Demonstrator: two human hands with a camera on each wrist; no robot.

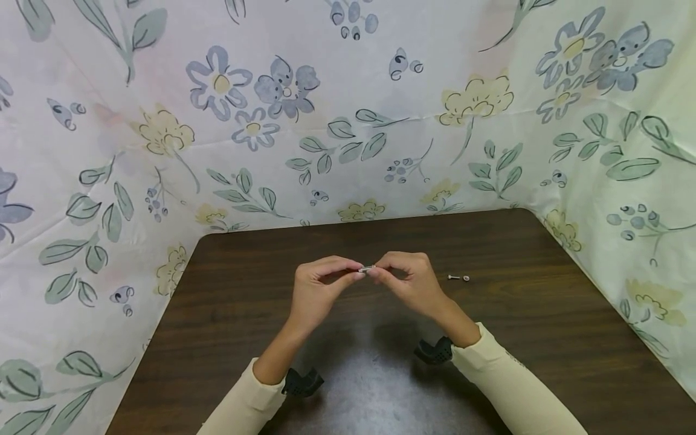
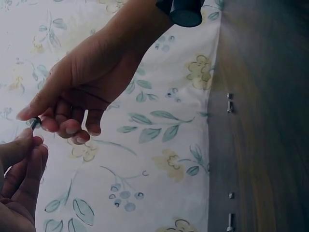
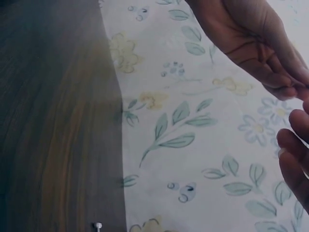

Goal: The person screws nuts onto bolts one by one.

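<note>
Over the middle of the table, both hands meet at a small metal bolt [image 1: 366,269]. My left hand [image 1: 319,289] pinches one end between thumb and forefinger. At the other end, the thumb and forefinger of my right hand [image 1: 414,283] pinch too. In the left wrist view, a dark nut [image 2: 37,121] shows at the right hand's fingertips, with the bolt's shank running to the left hand. The right wrist view catches the fingertips at its right edge, where fingers mostly hide the bolt.
To the right on the dark wooden table [image 1: 244,314] lie a loose bolt [image 1: 454,277] and a nut [image 1: 466,278]. The left wrist view shows two such pairs, including a nearer bolt [image 2: 230,222]. Floral cloth [image 1: 348,151] stands behind the table and along its sides.
</note>
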